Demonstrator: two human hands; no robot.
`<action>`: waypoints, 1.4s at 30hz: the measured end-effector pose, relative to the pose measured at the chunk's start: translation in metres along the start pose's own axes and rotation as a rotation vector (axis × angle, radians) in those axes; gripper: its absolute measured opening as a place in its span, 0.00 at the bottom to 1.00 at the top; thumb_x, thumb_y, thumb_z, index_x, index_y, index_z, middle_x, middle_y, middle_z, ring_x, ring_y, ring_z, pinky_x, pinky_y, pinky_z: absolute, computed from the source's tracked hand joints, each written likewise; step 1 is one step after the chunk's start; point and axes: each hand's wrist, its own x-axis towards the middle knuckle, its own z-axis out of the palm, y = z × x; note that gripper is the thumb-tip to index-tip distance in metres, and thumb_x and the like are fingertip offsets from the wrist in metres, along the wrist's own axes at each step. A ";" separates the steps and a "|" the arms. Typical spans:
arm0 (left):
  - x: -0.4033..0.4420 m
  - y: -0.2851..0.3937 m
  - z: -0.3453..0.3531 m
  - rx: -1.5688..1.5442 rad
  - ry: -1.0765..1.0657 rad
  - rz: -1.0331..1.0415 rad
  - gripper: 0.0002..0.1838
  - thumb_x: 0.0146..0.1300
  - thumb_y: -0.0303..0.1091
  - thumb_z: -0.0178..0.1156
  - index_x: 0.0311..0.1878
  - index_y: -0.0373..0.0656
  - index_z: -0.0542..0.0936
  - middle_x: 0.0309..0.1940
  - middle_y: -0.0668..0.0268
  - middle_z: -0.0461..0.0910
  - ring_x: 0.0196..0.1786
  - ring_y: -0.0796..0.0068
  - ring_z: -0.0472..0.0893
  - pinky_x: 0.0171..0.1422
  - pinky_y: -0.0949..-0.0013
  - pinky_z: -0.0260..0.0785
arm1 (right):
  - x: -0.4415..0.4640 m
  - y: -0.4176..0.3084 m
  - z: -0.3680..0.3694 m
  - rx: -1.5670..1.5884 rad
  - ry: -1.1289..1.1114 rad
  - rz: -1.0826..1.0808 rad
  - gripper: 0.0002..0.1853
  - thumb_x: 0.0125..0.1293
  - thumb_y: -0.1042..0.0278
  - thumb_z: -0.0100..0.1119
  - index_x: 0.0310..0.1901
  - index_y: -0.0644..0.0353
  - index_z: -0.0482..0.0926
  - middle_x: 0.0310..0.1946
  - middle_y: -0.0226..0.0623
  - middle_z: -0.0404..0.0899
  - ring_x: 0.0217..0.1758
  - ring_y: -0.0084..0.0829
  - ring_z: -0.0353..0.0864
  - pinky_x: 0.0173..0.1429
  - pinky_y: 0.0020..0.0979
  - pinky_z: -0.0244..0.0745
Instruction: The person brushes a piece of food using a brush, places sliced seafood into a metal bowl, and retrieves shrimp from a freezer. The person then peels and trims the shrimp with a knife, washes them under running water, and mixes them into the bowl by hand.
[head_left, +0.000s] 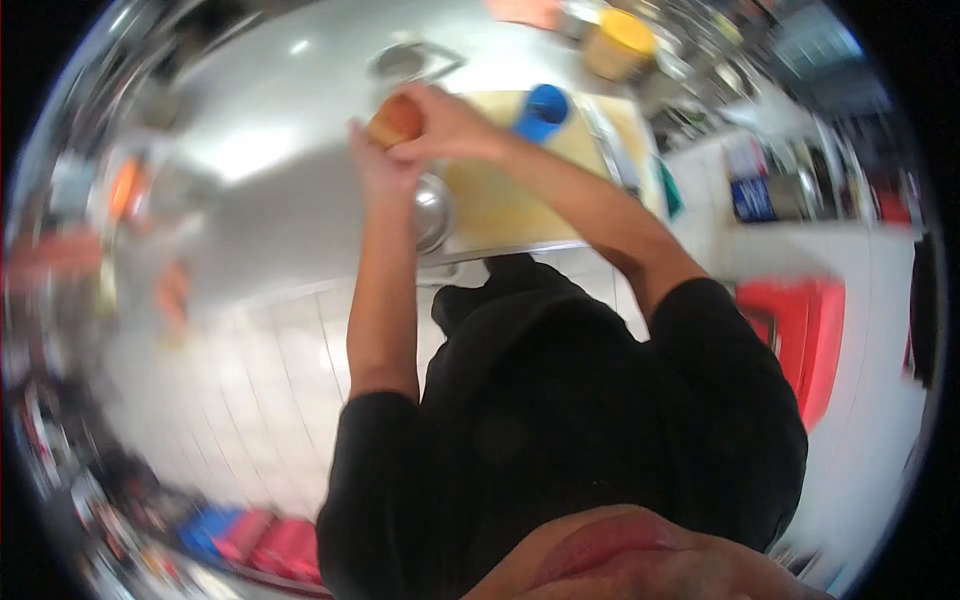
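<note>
Above the steel counter point(290, 190), my left hand point(385, 165) and my right hand point(440, 120) hold a small container with orange-red contents point(398, 118) between them. The fingers of both hands are wrapped round its sides. Just below the hands, a round shiny metal bowl point(432, 212) sits at the left edge of a yellowish cutting board point(500, 200). A blue cup point(543, 112) is on the board near its far edge, to the right of my right hand. Motion blurs the container's details.
A knife point(612, 145) lies along the board's right side. Behind are a metal container with a handle point(402, 62) and a yellow-lidded tub point(620, 45). A green cloth point(668, 188) hangs at the right. A red bin point(815, 340) stands at the lower right.
</note>
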 end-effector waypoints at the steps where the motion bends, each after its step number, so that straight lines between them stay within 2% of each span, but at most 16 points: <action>1: -0.013 -0.012 0.010 0.021 -0.064 -0.050 0.35 0.74 0.58 0.30 0.67 0.36 0.62 0.63 0.53 0.69 0.66 0.54 0.69 0.71 0.51 0.61 | -0.014 0.011 -0.003 0.021 0.089 0.029 0.42 0.41 0.50 0.73 0.59 0.62 0.70 0.53 0.50 0.75 0.57 0.45 0.75 0.63 0.38 0.70; 4: -0.045 -0.058 0.028 0.107 -0.206 -0.178 0.33 0.75 0.56 0.31 0.68 0.36 0.62 0.65 0.52 0.67 0.66 0.55 0.69 0.73 0.52 0.58 | -0.085 0.014 -0.035 0.092 0.257 0.171 0.39 0.43 0.55 0.73 0.58 0.62 0.70 0.52 0.48 0.76 0.56 0.44 0.76 0.61 0.37 0.71; 6: -0.060 -0.090 0.029 0.194 -0.295 -0.292 0.35 0.75 0.58 0.31 0.70 0.38 0.58 0.66 0.51 0.65 0.68 0.54 0.67 0.73 0.52 0.58 | -0.130 0.031 -0.054 0.415 0.290 0.253 0.37 0.48 0.57 0.71 0.60 0.60 0.68 0.52 0.41 0.76 0.56 0.39 0.76 0.59 0.36 0.72; 8: -0.078 -0.126 0.035 0.332 -0.310 -0.357 0.35 0.74 0.59 0.31 0.72 0.40 0.55 0.67 0.49 0.64 0.69 0.53 0.65 0.72 0.52 0.57 | -0.183 0.052 -0.085 0.921 0.342 0.488 0.33 0.55 0.58 0.67 0.62 0.56 0.67 0.52 0.36 0.74 0.56 0.33 0.75 0.57 0.36 0.73; 10: -0.088 -0.148 0.025 0.447 -0.284 -0.415 0.35 0.74 0.59 0.33 0.73 0.42 0.55 0.68 0.48 0.64 0.68 0.53 0.66 0.71 0.52 0.58 | -0.237 0.067 -0.119 1.006 0.519 0.594 0.31 0.59 0.59 0.64 0.62 0.53 0.66 0.53 0.36 0.73 0.56 0.31 0.74 0.54 0.37 0.75; 12: -0.090 -0.167 0.010 0.469 -0.280 -0.483 0.35 0.74 0.59 0.34 0.73 0.42 0.54 0.67 0.48 0.63 0.67 0.52 0.67 0.71 0.51 0.59 | -0.289 0.099 -0.157 0.971 0.678 0.631 0.33 0.56 0.58 0.67 0.61 0.55 0.64 0.51 0.35 0.75 0.54 0.27 0.75 0.50 0.32 0.74; 18: -0.073 -0.188 -0.021 0.751 -0.045 -0.383 0.31 0.75 0.52 0.40 0.72 0.42 0.57 0.66 0.50 0.66 0.65 0.56 0.69 0.68 0.54 0.62 | -0.400 0.245 -0.277 0.496 1.193 0.862 0.36 0.50 0.53 0.71 0.58 0.58 0.66 0.47 0.39 0.77 0.43 0.27 0.78 0.41 0.27 0.73; 22: -0.068 -0.209 -0.049 0.786 0.040 -0.245 0.27 0.73 0.50 0.44 0.67 0.41 0.64 0.59 0.54 0.72 0.58 0.60 0.74 0.61 0.59 0.67 | -0.441 0.391 -0.356 0.220 1.339 1.003 0.39 0.48 0.48 0.73 0.57 0.61 0.68 0.50 0.42 0.77 0.48 0.30 0.79 0.49 0.31 0.75; 24: -0.069 -0.227 -0.058 0.952 0.138 -0.179 0.25 0.72 0.49 0.48 0.64 0.41 0.66 0.56 0.54 0.74 0.55 0.61 0.76 0.59 0.59 0.69 | -0.444 0.456 -0.401 -0.020 1.389 1.038 0.42 0.44 0.47 0.75 0.56 0.65 0.69 0.51 0.44 0.77 0.49 0.34 0.79 0.53 0.33 0.74; 28: -0.081 -0.262 -0.051 1.033 0.256 -0.138 0.21 0.72 0.44 0.51 0.59 0.38 0.69 0.54 0.54 0.76 0.52 0.61 0.78 0.54 0.58 0.72 | -0.426 0.547 -0.489 -0.151 1.363 1.047 0.45 0.38 0.39 0.73 0.53 0.66 0.72 0.52 0.54 0.78 0.56 0.46 0.78 0.61 0.38 0.72; 31: -0.080 -0.282 -0.022 1.012 0.386 -0.134 0.20 0.72 0.43 0.52 0.58 0.37 0.70 0.53 0.53 0.76 0.51 0.60 0.79 0.52 0.60 0.74 | -0.398 0.608 -0.539 -0.270 1.342 1.102 0.47 0.36 0.38 0.73 0.55 0.63 0.71 0.49 0.51 0.77 0.58 0.45 0.75 0.62 0.41 0.70; 34: -0.082 -0.296 -0.008 1.000 0.402 -0.118 0.20 0.71 0.42 0.53 0.57 0.37 0.70 0.52 0.52 0.76 0.50 0.59 0.79 0.50 0.62 0.75 | -0.368 0.668 -0.581 -0.411 1.343 1.054 0.46 0.38 0.37 0.74 0.52 0.68 0.73 0.49 0.52 0.79 0.53 0.47 0.79 0.59 0.42 0.73; 37: -0.087 -0.310 0.005 1.052 0.473 -0.117 0.19 0.72 0.41 0.53 0.57 0.36 0.70 0.52 0.52 0.76 0.50 0.59 0.79 0.49 0.64 0.76 | -0.341 0.702 -0.610 -0.405 1.293 1.051 0.44 0.40 0.37 0.73 0.53 0.64 0.74 0.49 0.54 0.78 0.56 0.47 0.78 0.60 0.42 0.73; 40: -0.099 -0.318 0.008 1.179 0.453 -0.080 0.19 0.72 0.40 0.52 0.57 0.36 0.70 0.52 0.52 0.76 0.50 0.59 0.79 0.49 0.63 0.76 | -0.336 0.720 -0.615 -0.348 0.992 0.901 0.42 0.44 0.38 0.71 0.57 0.59 0.74 0.49 0.52 0.78 0.58 0.45 0.76 0.61 0.42 0.73; 41: -0.102 -0.319 0.006 1.233 0.414 -0.070 0.19 0.72 0.40 0.52 0.57 0.36 0.70 0.52 0.52 0.76 0.50 0.59 0.79 0.49 0.63 0.76 | -0.331 0.726 -0.614 -0.586 0.961 1.022 0.37 0.50 0.40 0.68 0.57 0.55 0.76 0.49 0.48 0.80 0.56 0.46 0.77 0.61 0.41 0.72; 42: -0.104 -0.318 0.004 1.227 0.413 -0.061 0.18 0.72 0.40 0.52 0.57 0.36 0.70 0.52 0.53 0.76 0.50 0.59 0.79 0.49 0.63 0.76 | -0.329 0.723 -0.611 -0.617 1.084 0.898 0.35 0.51 0.41 0.68 0.56 0.56 0.77 0.48 0.47 0.80 0.55 0.45 0.78 0.61 0.41 0.72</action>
